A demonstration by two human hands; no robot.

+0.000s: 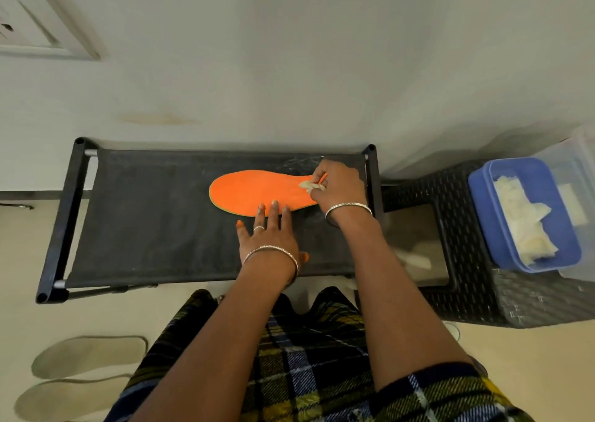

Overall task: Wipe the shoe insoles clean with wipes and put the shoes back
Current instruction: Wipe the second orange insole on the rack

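Note:
An orange insole (254,191) lies flat on the black fabric top of a low rack (154,215), toe end pointing left. My left hand (270,235) rests flat on the fabric with straight fingers pressing the insole's near edge. At the insole's heel end, my right hand (338,188) pinches a crumpled whitish wipe (309,186) against the orange surface. No shoes are in view.
A blue tub (483,202) holding several whitish wipes sits on a dark woven stool (467,296) at the right. Two pale grey insoles (87,354) lie on the floor at the lower left. A wall stands right behind the rack.

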